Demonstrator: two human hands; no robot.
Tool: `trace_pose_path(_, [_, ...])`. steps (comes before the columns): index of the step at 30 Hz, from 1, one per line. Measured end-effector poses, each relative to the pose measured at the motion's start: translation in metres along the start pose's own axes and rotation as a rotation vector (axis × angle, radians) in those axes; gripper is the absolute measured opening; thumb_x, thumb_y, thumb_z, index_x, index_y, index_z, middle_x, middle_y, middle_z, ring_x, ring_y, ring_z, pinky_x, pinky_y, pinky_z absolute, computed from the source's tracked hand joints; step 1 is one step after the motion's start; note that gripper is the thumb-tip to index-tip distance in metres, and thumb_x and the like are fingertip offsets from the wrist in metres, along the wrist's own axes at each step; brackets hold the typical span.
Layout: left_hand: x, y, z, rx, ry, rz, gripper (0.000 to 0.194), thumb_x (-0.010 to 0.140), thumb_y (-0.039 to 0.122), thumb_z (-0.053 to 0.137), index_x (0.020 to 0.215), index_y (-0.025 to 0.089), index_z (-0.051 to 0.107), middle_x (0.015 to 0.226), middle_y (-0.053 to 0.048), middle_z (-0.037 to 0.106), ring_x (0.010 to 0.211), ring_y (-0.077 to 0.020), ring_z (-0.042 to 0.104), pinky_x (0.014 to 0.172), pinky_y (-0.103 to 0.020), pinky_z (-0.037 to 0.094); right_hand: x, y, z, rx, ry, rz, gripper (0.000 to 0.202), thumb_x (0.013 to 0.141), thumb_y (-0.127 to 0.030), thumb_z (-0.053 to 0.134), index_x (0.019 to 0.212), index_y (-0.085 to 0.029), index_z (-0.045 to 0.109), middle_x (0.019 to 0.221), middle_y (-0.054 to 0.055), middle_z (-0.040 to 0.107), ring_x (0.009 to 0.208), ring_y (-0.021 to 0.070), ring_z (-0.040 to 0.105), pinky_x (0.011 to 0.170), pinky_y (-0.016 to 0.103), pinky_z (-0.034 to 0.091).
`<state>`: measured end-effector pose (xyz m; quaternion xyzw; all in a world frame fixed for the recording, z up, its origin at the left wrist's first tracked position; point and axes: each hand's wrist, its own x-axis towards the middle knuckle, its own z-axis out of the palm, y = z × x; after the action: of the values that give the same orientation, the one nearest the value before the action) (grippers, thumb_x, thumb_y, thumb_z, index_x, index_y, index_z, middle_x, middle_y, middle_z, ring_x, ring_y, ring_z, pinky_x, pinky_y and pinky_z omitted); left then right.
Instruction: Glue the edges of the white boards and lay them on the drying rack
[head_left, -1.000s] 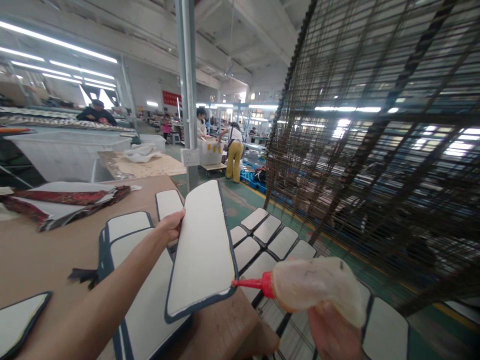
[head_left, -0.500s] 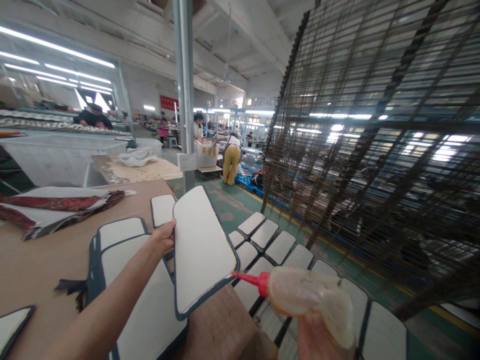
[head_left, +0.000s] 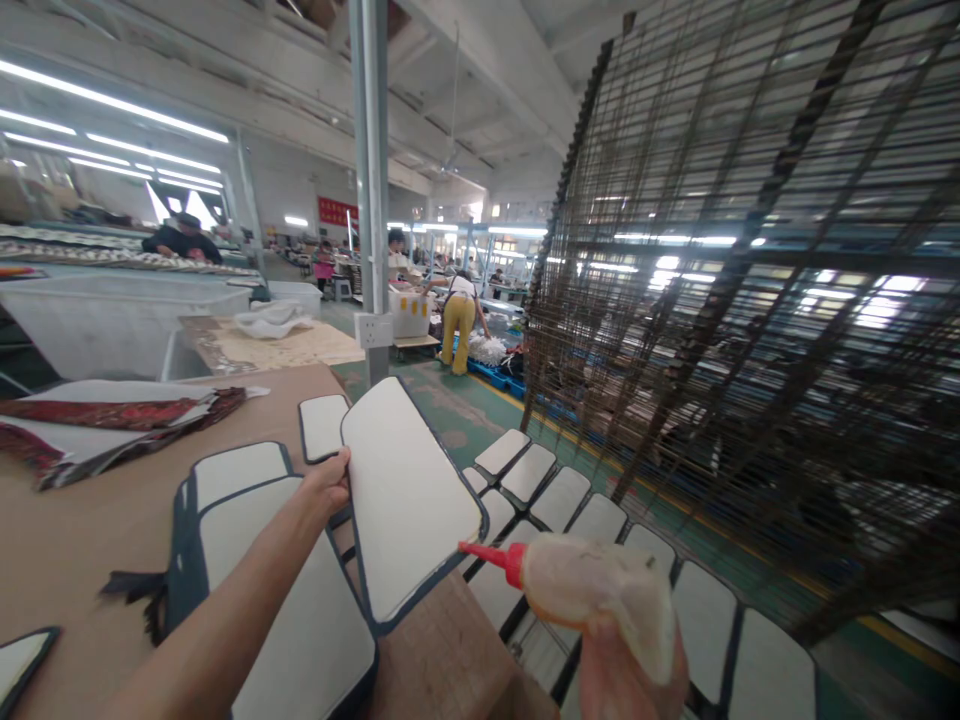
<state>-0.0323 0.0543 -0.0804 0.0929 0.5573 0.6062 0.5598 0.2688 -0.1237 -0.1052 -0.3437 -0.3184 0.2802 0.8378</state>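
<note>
My left hand (head_left: 330,485) grips the left edge of a white panel with a dark blue border (head_left: 409,500), held tilted above the table's corner. My right hand (head_left: 630,665) is closed round a squeeze bottle (head_left: 600,590), cloudy and yellowish with a red nozzle (head_left: 491,555). The nozzle tip is at the panel's lower right corner; whether it touches cannot be made out. Under my left forearm lies a stack of similar panels (head_left: 285,590), and a smaller panel (head_left: 322,425) lies behind the held one.
Several pale panels (head_left: 566,498) lie in rows on a rack to the right. A tall wire mesh rack (head_left: 712,250) leans beyond them. Folded patterned fabric (head_left: 112,415) is on the brown table (head_left: 90,530). A metal post (head_left: 371,200) rises behind the table. Co-workers (head_left: 459,320) are farther back.
The bottle has shifted slightly left, its nozzle still by the panel's lower right corner. The held panel has turned slightly. In the background, a person's arm now reaches down to the right.
</note>
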Motion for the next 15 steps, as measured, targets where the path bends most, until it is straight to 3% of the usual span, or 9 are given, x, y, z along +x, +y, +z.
trace_pose_path(6, [0.005, 0.001, -0.001, -0.022, 0.013, 0.013, 0.021, 0.092, 0.028, 0.054, 0.105, 0.013, 0.06, 0.093, -0.002, 0.064, 0.071, -0.0118, 0.062, 0.06, -0.026, 0.054, -0.01, -0.001, 0.01, -0.003, 0.029, 0.029, 0.06, 0.062, -0.024, 0.086, 0.115, -0.024, 0.059, 0.114, 0.001, 0.069, 0.103, 0.02, 0.063, 0.077, 0.022, 0.053])
trace_pose_path(11, [0.014, 0.0, 0.001, -0.022, 0.013, 0.047, 0.028, 0.091, 0.03, 0.055, 0.114, 0.015, 0.058, 0.107, -0.007, 0.063, 0.084, -0.0158, 0.063, 0.07, -0.033, 0.056, -0.025, 0.005, 0.028, 0.068, 0.014, 0.112, 0.06, 0.056, -0.022, 0.09, 0.11, -0.026, 0.064, 0.1, -0.001, 0.073, 0.09, 0.0192, 0.068, 0.076, 0.023, 0.055])
trace_pose_path(15, [0.012, 0.002, 0.005, 0.036, -0.064, 0.107, 0.029, 0.092, 0.032, 0.054, 0.115, 0.016, 0.057, 0.109, -0.007, 0.062, 0.086, -0.0162, 0.063, 0.072, -0.033, 0.055, 0.003, 0.005, 0.032, 0.295, -0.024, 0.299, 0.045, 0.066, -0.034, 0.085, 0.106, -0.023, 0.068, 0.101, 0.004, 0.074, 0.094, 0.0254, 0.069, 0.081, 0.034, 0.058])
